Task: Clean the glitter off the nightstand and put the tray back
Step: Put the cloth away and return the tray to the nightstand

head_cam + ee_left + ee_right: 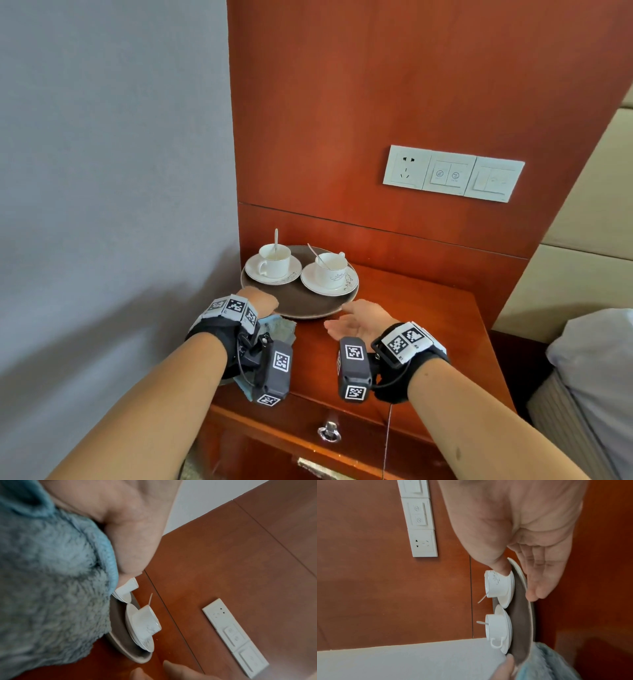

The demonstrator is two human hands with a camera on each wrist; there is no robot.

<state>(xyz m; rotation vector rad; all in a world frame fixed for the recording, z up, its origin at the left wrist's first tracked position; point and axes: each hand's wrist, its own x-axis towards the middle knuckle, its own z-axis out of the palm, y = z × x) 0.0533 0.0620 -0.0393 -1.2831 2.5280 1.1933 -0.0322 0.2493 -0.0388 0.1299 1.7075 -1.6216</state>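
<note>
We see the round brown tray [301,301] sitting on the reddish wooden nightstand [411,318], toward its back left part near the wall panel. On the tray stand two white cups on saucers, each with a spoon in it: one cup [274,260] at the tray's left and back, the other cup [330,270] at its right. Our left hand [258,301] is at the tray's near left rim, with a fluffy blue cloth [51,588] bunched under the palm; the thumb lies along the rim, but we cannot tell whether the fingers actually clasp the cloth or the tray. Our right hand [530,540] is at the tray's near right rim, fingers straight and relaxed, their tips touching the rim's pale outer edge while the thumb reaches over toward the right cup, so the hand brackets the rim loosely rather than clamping it. Above and to the right of the tray, a white switch and socket plate [454,173] is set in the wooden wall panel.
</note>
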